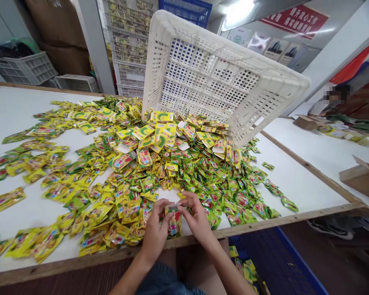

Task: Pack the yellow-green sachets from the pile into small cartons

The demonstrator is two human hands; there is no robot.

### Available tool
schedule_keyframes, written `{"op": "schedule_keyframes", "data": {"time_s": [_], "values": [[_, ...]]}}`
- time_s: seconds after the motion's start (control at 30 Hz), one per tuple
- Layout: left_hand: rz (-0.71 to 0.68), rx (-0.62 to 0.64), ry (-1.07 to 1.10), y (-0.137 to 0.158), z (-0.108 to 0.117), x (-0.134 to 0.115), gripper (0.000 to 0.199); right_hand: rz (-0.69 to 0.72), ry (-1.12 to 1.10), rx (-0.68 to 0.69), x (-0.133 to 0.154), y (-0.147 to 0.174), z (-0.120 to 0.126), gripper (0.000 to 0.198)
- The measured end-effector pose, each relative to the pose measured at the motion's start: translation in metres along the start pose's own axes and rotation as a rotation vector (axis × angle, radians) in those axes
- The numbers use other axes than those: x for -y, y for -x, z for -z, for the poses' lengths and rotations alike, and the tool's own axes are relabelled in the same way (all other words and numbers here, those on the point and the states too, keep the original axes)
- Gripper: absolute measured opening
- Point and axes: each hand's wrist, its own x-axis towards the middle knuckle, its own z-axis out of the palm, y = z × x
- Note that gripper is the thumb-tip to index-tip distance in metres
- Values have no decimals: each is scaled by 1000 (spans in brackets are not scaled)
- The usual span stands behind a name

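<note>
Near the front edge of the table, my left hand point(156, 226) and my right hand point(197, 219) both grip a small printed box point(174, 224), one at each side. Its top end is between my thumbs and fingers; whether the flap is open I cannot make out. Around my hands lies a wide heap of small candy packets, yellow ones point(130, 211) mostly to the left and green ones point(241, 198) to the right. Beyond them, several flat yellow boxes point(161, 137) spill from a tilted white plastic basket point(227, 53).
The white table point(301, 176) has a raised wooden edge point(117, 258). Below it at the right stands a blue crate point(273, 258) with yellow packages inside. A cardboard box point(361, 178) sits on the neighbouring table. Stacked crates point(130, 45) stand behind; a person point(329, 100) is at the far right.
</note>
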Motion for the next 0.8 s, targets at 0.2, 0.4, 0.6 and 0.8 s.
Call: {"op": "schedule_keyframes", "data": {"time_s": [0.2, 0.4, 0.6, 0.8], "values": [[-75, 39, -89, 0, 6, -8, 15, 85, 33, 104, 10, 4, 4, 14], [23, -15, -64, -3, 2, -9, 16, 42, 98, 47, 12, 2, 0, 14], [71, -63, -34, -8, -2, -8, 17, -32, 123, 45, 14, -3, -2, 15], [53, -39, 77, -3, 1, -3, 16, -27, 0, 74, 9, 0, 1, 16]]}}
